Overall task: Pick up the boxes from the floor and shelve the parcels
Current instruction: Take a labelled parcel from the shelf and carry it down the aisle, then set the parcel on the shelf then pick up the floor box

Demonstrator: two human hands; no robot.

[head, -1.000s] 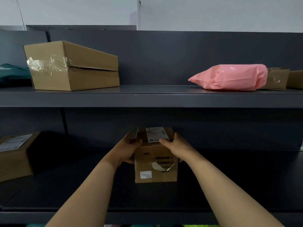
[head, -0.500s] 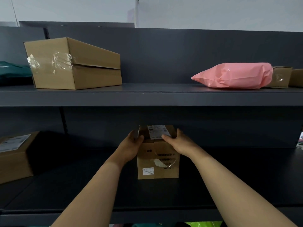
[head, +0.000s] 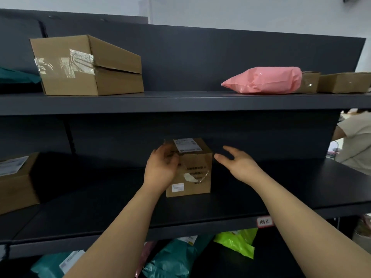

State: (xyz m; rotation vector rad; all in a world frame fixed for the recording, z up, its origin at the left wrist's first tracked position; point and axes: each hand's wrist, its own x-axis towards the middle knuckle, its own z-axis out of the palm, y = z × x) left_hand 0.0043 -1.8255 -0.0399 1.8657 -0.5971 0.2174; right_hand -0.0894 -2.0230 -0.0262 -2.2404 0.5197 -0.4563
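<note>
A small brown cardboard box [head: 195, 169] with a white label on top stands on the dark middle shelf [head: 281, 189]. My left hand [head: 161, 170] lies against the box's left front corner, fingers curled loosely and motion-blurred. My right hand [head: 239, 164] hovers just right of the box, fingers spread, clear of the cardboard.
The upper shelf [head: 180, 102] carries a large taped box [head: 88, 66], a pink poly bag [head: 265, 80] and two small boxes [head: 341, 82]. Another labelled box [head: 17, 181] sits at the middle shelf's left. Teal and green bags [head: 234, 242] lie below. A person [head: 355, 141] stands at far right.
Both hands gripped the box while it slid back onto the shelf. Now my right hand has come off it and opened, and my left hand has loosened. The camera has shifted right.
</note>
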